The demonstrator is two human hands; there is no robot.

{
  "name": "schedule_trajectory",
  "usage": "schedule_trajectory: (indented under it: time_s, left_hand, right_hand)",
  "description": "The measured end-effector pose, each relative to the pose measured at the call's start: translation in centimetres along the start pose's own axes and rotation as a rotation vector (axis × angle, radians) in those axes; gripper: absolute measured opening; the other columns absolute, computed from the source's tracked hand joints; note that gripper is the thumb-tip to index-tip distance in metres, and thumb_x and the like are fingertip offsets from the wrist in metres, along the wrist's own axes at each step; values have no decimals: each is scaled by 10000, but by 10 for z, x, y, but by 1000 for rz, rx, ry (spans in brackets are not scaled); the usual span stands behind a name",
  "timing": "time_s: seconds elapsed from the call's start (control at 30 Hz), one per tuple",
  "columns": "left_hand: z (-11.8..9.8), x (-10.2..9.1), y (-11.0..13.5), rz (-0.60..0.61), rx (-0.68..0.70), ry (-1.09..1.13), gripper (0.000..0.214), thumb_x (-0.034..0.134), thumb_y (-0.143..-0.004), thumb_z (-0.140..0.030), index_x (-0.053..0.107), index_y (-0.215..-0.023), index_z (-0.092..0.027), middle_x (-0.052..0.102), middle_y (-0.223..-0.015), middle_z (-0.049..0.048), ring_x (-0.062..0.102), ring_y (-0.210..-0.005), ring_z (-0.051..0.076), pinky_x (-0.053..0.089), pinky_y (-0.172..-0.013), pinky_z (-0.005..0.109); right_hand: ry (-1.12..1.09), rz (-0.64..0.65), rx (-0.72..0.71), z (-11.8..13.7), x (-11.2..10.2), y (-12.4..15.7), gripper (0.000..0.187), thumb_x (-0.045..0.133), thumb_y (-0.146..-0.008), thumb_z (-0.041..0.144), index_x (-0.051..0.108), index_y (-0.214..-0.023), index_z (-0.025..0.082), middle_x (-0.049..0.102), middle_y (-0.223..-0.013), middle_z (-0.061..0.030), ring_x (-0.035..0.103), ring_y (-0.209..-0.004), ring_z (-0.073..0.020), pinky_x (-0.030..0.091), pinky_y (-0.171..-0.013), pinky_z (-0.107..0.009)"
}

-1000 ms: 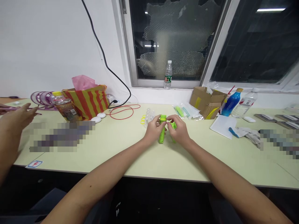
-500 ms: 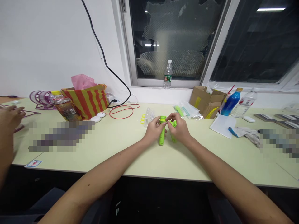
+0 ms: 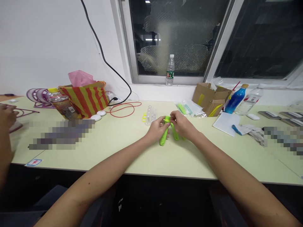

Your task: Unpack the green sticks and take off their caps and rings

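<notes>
1. Left hand wrapped round slim bright-green cylinder; long axis runs away from person, ridged yellow-green neck at far end.
2. Right hand narrowed, just right of neck; pinching anything: cannot tell.
3. Beyond: clear rounded pieces, pale-yellow tabletop.

Left hand, right hand bare; small round spot on left forearm.
</notes>
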State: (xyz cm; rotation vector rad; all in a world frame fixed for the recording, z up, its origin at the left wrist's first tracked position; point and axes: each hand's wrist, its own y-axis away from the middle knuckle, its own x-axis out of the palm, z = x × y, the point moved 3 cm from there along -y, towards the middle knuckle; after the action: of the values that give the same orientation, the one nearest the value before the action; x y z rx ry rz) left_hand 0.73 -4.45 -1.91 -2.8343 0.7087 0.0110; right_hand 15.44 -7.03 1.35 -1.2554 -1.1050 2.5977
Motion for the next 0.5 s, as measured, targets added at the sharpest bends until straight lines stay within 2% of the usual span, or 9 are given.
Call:
schedule_trajectory:
  time_s: [0.1, 0.33, 0.5]
  left_hand:
    - [-1, 2, 0, 6, -10, -7, 432, 639, -841, -399, 547, -1209, -191, 608, -759, 17, 661, -624, 166, 597, -501, 315]
    - [-2, 4, 0, 4, -13, -39, 426, 639, -839, -413, 569, -1209, -216, 630, -777, 28, 656, -603, 172, 566, -463, 294]
    - [-9, 3, -2, 102, -11, -67, 487, 605, -857, -478, 547, -1252, -200, 586, -640, -13, 576, -421, 126, 491, -390, 252]
  right_hand:
    - [54, -22, -19, 3, 2, -1, 150, 455, -860, 139, 460, -995, 204, 573, -892, -67, 559, -823, -207, 449, -679, -331]
    - [78, -2, 15, 2, -6, -3, 219, 567, -752, 136, 428, -898, 222, 550, -770, -10, 534, -694, -178, 406, -602, -291]
    - [90, -39, -92, -1, -14, -4, 160, 547, -781, 145, 428, -850, 227, 533, -749, -16, 502, -667, -173, 394, -595, -294]
